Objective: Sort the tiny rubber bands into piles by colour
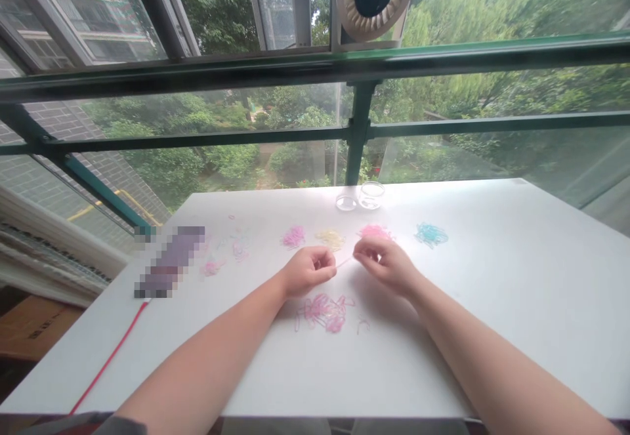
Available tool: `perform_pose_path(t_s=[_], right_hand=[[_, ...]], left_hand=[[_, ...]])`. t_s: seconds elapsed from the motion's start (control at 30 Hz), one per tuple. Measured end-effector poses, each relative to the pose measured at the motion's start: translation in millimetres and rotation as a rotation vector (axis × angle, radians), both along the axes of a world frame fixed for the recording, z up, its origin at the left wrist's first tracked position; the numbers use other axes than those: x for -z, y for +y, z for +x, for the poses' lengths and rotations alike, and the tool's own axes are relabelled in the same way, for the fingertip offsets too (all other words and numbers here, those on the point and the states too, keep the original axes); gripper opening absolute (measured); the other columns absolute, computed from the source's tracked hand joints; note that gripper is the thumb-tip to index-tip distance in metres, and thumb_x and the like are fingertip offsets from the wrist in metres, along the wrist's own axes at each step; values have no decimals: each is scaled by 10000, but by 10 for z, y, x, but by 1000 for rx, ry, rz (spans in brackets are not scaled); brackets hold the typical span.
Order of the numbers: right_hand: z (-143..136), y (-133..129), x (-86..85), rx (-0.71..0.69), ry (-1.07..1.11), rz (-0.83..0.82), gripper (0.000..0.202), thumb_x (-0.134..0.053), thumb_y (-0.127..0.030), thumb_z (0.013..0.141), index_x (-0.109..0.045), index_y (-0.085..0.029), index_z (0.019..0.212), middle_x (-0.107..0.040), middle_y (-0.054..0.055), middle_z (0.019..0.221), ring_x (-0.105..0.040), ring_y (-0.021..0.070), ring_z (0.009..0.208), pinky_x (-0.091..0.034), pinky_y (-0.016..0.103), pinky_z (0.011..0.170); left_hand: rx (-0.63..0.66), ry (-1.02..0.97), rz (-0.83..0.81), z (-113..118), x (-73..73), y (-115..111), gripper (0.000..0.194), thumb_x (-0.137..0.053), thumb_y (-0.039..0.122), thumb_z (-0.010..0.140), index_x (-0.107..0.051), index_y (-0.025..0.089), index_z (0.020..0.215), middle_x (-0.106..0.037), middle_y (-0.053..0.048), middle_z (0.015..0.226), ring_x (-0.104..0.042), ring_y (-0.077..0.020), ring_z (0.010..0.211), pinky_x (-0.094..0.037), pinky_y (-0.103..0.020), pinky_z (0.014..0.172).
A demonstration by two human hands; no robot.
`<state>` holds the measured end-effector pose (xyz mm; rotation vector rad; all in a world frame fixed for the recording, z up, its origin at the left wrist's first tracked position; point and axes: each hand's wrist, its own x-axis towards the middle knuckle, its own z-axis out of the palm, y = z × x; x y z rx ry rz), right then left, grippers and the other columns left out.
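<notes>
Over the middle of the white table, my left hand [309, 271] and my right hand [384, 263] pinch the two ends of a thin pale pink rubber band [345, 262], stretched between them. Just below my hands lies a loose heap of pink rubber bands [325, 311], with a few strays to its right. Beyond my hands sit small piles: purple-pink bands [294, 237], yellow bands [331, 239], bright pink bands [375, 231] partly behind my right hand, and turquoise bands [431, 234] farther right.
Two clear round containers [371, 193] stand at the table's back edge. Scattered bands [211, 268] lie at the left, near a blurred-out dark object [172, 261] with a red cable [111, 356]. Behind the white table [531, 290] run green railings [221, 138] and windows.
</notes>
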<state>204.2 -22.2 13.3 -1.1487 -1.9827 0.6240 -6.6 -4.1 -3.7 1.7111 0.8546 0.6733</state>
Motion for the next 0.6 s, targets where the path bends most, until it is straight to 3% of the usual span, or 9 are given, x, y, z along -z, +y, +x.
perform_pose_path(t_s=[0.1,0.23,0.6], right_hand=[[-137,-65,50,-146,-54,-10,134,-468,-89,742,-549,-187,697,-516,-13,646,-449,109,605,-350,235,572],[-111,-49,39,-88,-41,15,113,-478,-125,757,-555,-187,702,-522,-5,641,-453,117,606,-359,243,574],[350,266,148,538,-94,7,184,-518,-317,734,-650,-190,720,-555,16,611,-492,148,569,-366,270,555]], left_hand=[[1,6,6,-5,-4,-5,221,-594,316,739,-491,129,684,-416,33,586,-340,-60,519,-263,-191,483],[-4,34,21,4,-7,-13,217,-595,320,742,-507,127,692,-447,25,607,-363,-64,530,-288,-190,493],[2,123,71,0,-2,-16,209,-593,333,754,-583,125,754,-541,-17,692,-459,-98,622,-382,-209,583]])
